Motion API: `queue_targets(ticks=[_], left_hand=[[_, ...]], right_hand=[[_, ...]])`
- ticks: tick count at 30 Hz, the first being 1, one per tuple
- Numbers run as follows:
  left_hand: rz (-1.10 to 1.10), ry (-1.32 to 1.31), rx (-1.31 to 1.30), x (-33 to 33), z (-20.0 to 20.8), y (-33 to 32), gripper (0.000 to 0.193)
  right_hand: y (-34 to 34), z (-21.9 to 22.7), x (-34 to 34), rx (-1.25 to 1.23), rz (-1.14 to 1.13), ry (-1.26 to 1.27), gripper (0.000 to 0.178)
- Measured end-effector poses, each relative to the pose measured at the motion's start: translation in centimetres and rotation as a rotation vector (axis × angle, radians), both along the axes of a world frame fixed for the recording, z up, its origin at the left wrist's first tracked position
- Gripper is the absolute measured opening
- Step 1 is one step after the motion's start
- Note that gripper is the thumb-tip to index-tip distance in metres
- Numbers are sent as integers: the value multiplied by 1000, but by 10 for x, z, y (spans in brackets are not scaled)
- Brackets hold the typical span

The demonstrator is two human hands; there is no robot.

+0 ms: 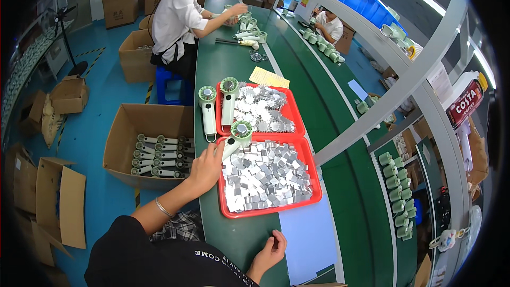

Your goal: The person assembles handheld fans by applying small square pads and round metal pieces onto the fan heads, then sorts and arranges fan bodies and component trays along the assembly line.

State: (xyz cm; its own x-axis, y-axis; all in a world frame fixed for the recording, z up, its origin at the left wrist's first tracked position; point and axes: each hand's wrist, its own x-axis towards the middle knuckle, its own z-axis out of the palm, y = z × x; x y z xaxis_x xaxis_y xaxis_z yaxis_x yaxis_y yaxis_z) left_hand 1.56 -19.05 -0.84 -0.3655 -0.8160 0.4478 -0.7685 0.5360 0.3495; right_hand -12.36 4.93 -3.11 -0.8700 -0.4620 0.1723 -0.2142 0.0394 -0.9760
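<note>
My left hand (204,171) is closed on the handle of a pale green handheld fan (241,131), whose round head lies over the meeting rims of two red trays. The near tray (226,211) holds a heap of small silvery metal pieces (268,175). White toothed fan wheels (260,107) fill the far tray (298,122). Two more handheld fans, one (208,111) on the table and one (228,101) over the far tray's left side, lie beyond my hand. My right hand (270,255) rests by a pale blue sheet (311,234), fingers curled; their contents are hidden.
At the left, an open cardboard box (119,146) contains several fans. A yellow paper (269,77) lies behind the trays. Two co-workers (178,16) (330,25) sit farther along the green table (212,223). A grey metal frame (366,122) slants across the right side, near rows of green parts (396,194).
</note>
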Motion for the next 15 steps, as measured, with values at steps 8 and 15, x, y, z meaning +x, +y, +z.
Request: queue_targets(ticks=[8,15], left_hand=[[-24,38,73,5,3,0,65],[-82,250,63,21,45,-49,63]], right_hand=[[1,3,3,18,-3,-14,19],[-1,0,1,21,-5,5,17]])
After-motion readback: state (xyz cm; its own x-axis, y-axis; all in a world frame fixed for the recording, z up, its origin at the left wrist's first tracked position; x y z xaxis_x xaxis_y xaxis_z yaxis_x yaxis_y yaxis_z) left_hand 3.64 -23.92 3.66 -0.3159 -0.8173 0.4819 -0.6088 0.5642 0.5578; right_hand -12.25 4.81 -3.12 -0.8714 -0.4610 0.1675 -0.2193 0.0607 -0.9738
